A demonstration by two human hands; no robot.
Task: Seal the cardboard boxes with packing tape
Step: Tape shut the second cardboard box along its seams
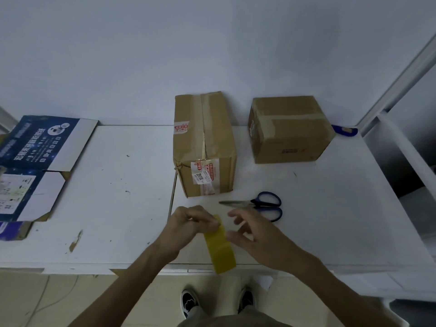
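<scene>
yellow tape strip [219, 249] pinched in left hand [188, 224] at the tabletop [113, 208] front edge; right hand [252, 234] spread, empty. centre box [204, 142] and right box [290, 133] already show tape; strip unapplied.

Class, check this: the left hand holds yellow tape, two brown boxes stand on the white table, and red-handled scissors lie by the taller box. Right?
The scissors have blue handles, not red, as the head view shows. The rest holds: the left hand holds the yellow tape, and the taller box and shorter box stand on the white table.
</scene>
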